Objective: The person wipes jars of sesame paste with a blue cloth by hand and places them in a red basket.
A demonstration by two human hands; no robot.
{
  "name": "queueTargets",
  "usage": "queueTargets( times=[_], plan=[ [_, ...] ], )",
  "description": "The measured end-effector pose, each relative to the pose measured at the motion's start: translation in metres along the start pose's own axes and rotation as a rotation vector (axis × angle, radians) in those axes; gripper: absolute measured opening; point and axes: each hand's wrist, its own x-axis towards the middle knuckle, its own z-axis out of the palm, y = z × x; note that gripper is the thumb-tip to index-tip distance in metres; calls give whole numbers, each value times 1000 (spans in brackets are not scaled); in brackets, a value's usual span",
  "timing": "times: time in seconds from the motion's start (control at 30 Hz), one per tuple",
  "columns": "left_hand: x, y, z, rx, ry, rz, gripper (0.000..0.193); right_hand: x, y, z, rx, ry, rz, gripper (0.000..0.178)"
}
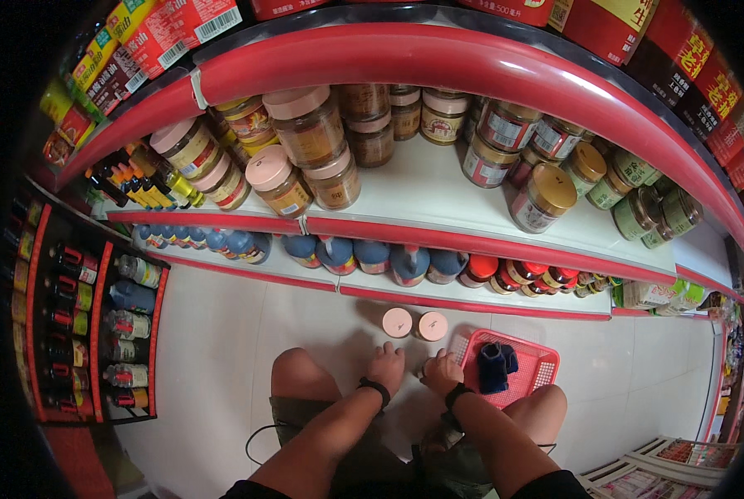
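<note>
Fingers [388,348] of the person's left hand [384,369] are hanging slightly apart, near 2 pink-lidded jars [397,322] that are standing on the pale floor [222,349]. The right hand [443,373] is sitting curled beside a red basket [532,377], and I cannot tell from where I'm standing whether its fingers are clamping anything.

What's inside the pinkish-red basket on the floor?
A dark blue bundle, which looks like cloth, lies in the basket, with some of the basket's bare bottom beside it. Whatever might be under the bundle is covered, so I can't tell.
</note>
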Motion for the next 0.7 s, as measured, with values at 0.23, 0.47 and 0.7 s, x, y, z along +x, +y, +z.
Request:
queueTargets(
  times=[0.23,0.47,0.7],
  plan=[
    [10,-10,25,27,86,-55,18,-1,-5,-10,57,28,-5,57],
    [20,-7,40,77,171,-74,14,11,-3,7,21,85,-7,56],
    [19,-9,54,66,152,-94,15,12,-7,8,-25,87,-42,59]
  ],
)
